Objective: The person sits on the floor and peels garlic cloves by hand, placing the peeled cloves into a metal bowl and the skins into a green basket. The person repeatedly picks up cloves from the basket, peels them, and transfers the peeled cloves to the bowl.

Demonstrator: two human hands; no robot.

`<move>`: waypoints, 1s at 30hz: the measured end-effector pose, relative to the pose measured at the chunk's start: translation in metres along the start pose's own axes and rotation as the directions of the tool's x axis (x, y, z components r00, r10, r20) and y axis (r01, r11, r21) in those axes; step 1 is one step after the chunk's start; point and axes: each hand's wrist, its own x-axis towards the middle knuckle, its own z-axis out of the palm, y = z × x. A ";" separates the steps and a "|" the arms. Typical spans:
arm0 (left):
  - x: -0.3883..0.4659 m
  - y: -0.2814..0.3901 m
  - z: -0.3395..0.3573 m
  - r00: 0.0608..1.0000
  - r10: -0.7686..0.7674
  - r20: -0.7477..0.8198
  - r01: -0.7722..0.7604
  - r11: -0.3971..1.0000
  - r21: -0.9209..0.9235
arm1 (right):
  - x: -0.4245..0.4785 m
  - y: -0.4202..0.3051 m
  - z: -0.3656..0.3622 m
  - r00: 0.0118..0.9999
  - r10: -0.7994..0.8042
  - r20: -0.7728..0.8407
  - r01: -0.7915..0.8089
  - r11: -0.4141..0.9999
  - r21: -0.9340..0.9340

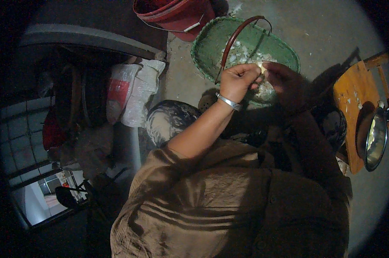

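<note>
My left hand (240, 79), with a metal bracelet on its wrist, pinches a pale garlic clove (261, 68) between thumb and fingertips. From the other side, the fingertips of my right hand (286, 82), in deep shadow, grip the same clove. Both hands are above the near part of a green woven basket (207, 42). Inside it lie loose garlic cloves (242, 60) and papery skins, with more garlic (264, 90) partly hidden below my hands. The basket's brown arched handle (233, 40) rises beyond my left hand.
A red bucket (184, 19) with a wire handle stands behind the basket. At right, a metal bowl (376, 145) holding pale pieces like peeled cloves rests by an orange-brown wooden surface (350, 96) with skin scraps. White plastic sacks (138, 93) stand at left.
</note>
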 end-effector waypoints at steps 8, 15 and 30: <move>0.002 -0.004 0.001 0.998 0.024 0.052 -0.022 0.999 -0.032 | 0.004 0.007 -0.003 0.994 0.112 0.009 -0.113 0.986 0.119; 0.001 -0.011 0.002 0.993 0.120 0.012 -0.120 0.986 0.115 | 0.007 0.011 -0.002 0.986 0.167 0.008 -0.166 0.973 0.162; 0.002 -0.015 -0.001 0.970 0.241 0.031 -0.237 0.912 0.336 | 0.006 0.012 -0.002 0.974 0.225 -0.014 -0.221 0.968 0.121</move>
